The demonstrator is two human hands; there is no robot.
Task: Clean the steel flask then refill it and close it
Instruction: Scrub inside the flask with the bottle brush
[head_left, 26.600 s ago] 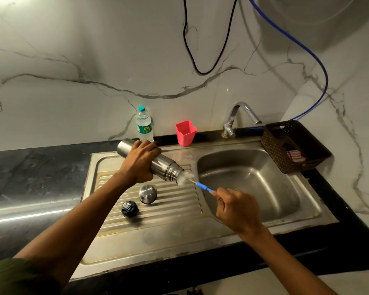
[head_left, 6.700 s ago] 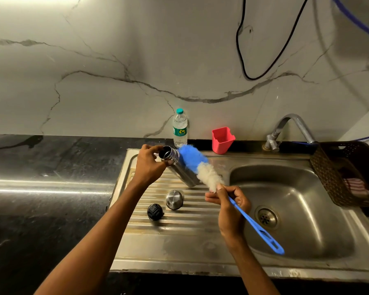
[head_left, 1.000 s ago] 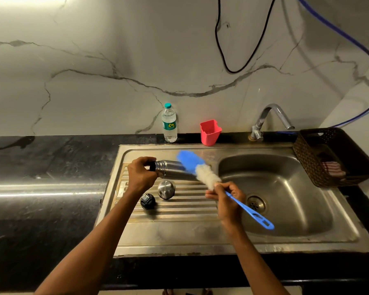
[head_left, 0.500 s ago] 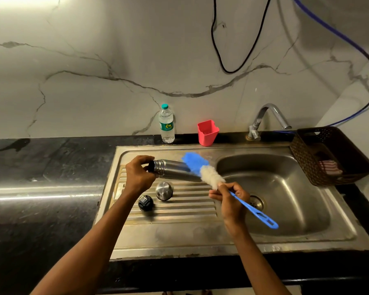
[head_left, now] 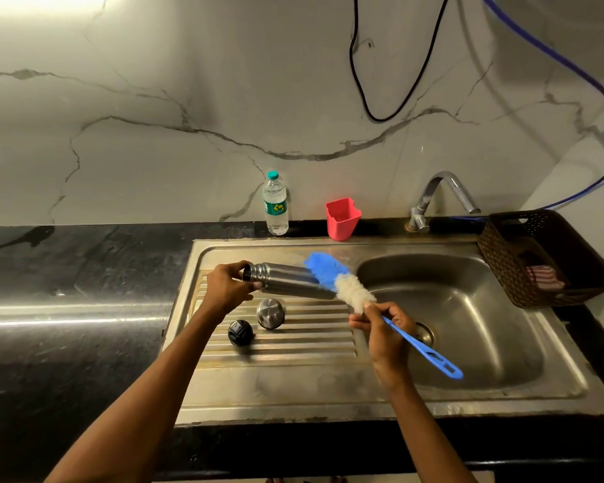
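My left hand (head_left: 225, 289) grips the neck of the steel flask (head_left: 286, 281), which lies almost level above the drainboard with its open mouth toward the left. My right hand (head_left: 384, 329) holds the blue handle of a bottle brush (head_left: 335, 282); its blue and white bristles press against the flask's outer wall near the base. The steel cup lid (head_left: 271, 312) and the black stopper (head_left: 240, 332) sit on the ribbed drainboard below the flask. A small water bottle (head_left: 276, 208) stands at the wall.
The steel sink (head_left: 468, 329) basin lies to the right, with the tap (head_left: 440, 196) behind it. A red cup (head_left: 342, 219) stands by the wall. A brown basket (head_left: 537, 259) sits on the sink's right edge. Black counter (head_left: 67, 291) stretches left.
The brush has slid a little along the flask's outer wall toward its base. The flask stays held almost level in my left hand.
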